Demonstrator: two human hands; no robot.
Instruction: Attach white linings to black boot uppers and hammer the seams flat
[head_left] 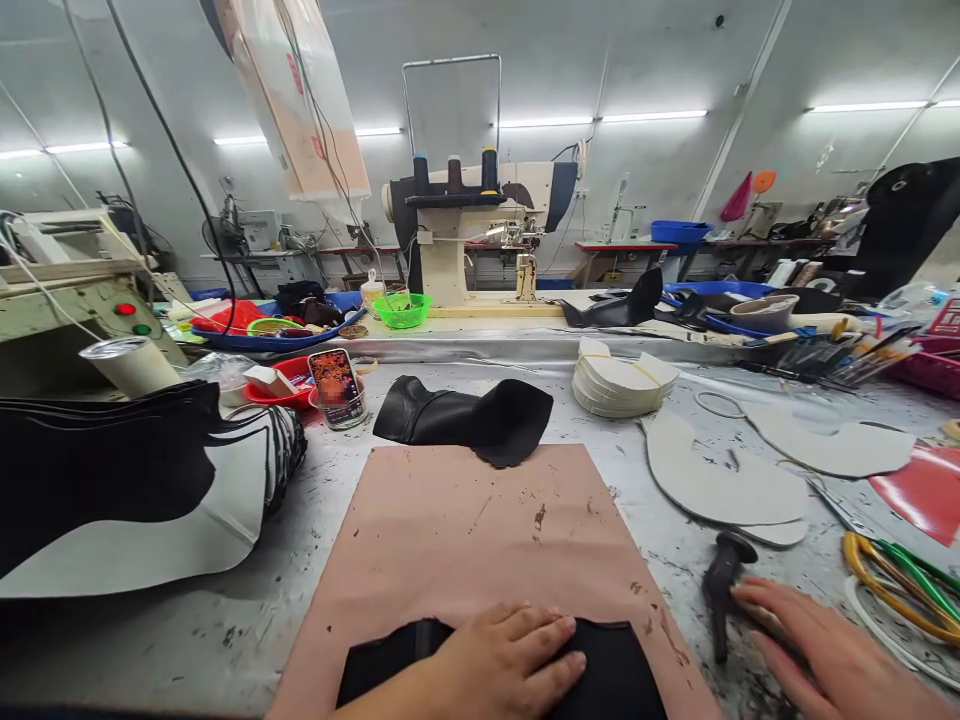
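My left hand [501,660] lies flat, fingers together, pressing a black leather piece [622,675] on a pink paper sheet [465,530] at the near edge of the table. My right hand [817,650] rests on the table to the right, fingers stretched toward a black hammer-like tool [724,590] and touching its handle. A folded black leather boot piece [469,418] lies at the far end of the pink sheet.
A stack of black and white cut pieces [135,490] lies at left. White insole shapes [720,480] and a pile of them [619,380] sit at right, with yellow and green tools [900,580]. A phone in a cup [335,388], trays and a sewing machine [465,240] stand behind.
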